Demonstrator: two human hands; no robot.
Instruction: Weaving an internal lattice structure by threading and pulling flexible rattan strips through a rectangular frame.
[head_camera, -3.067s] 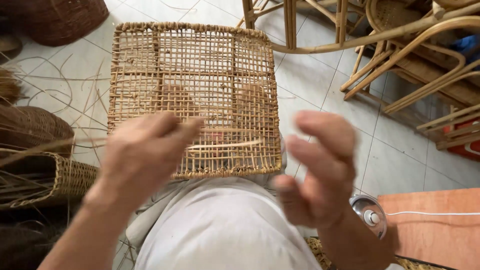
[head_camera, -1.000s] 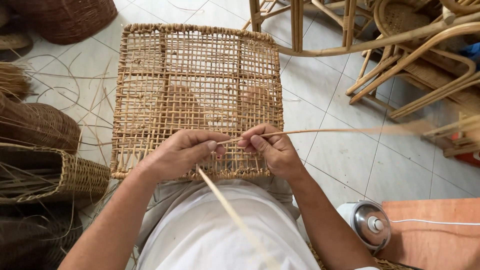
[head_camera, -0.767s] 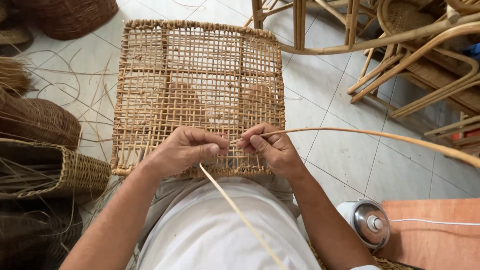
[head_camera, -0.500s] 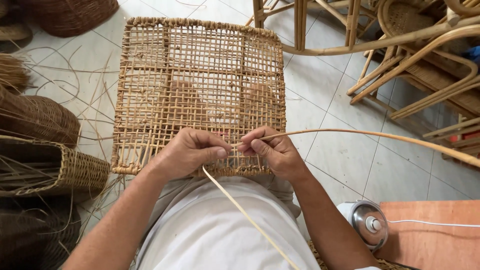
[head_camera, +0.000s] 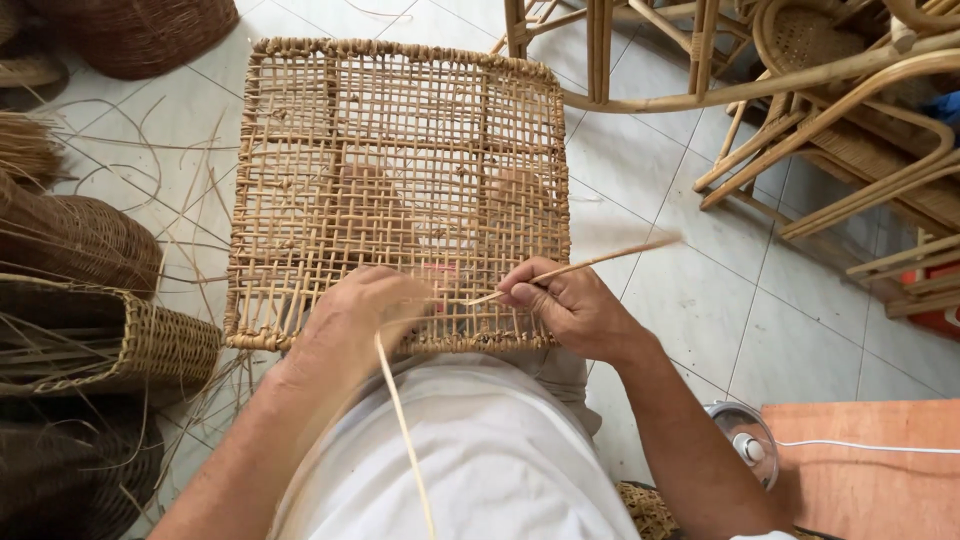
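While the woven rattan panel (head_camera: 400, 190) is resting across the person's lap, its far edge reaching out over the tiled floor (head_camera: 680, 300), both hands are working at its near edge. The right hand (head_camera: 570, 305) is pinching a thin rattan strand (head_camera: 590, 265) between thumb and fingertips, closed narrowly on it, the strand running up and to the right and blurring at its free end. The left hand (head_camera: 350, 320) is lying on the weave just beside it; it is blurred, so I cannot tell whether it is gripping anything, though a second pale strand (head_camera: 400, 430) is trailing from beneath it down over the white shirt (head_camera: 480, 470).

The panel is looking light and stiff, an open lattice on a thicker wrapped rim, and is probably best taken by that rim, not the thin crossings. The strand is seeming springy, smooth and prone to kinking, so it is handling best pinched close to where it enters the weave.

Woven baskets (head_camera: 110, 340) are sitting at the left, rattan chair frames (head_camera: 830, 130) are standing at the upper right, and a small fan (head_camera: 740, 450) is lying near an orange board (head_camera: 880, 470).
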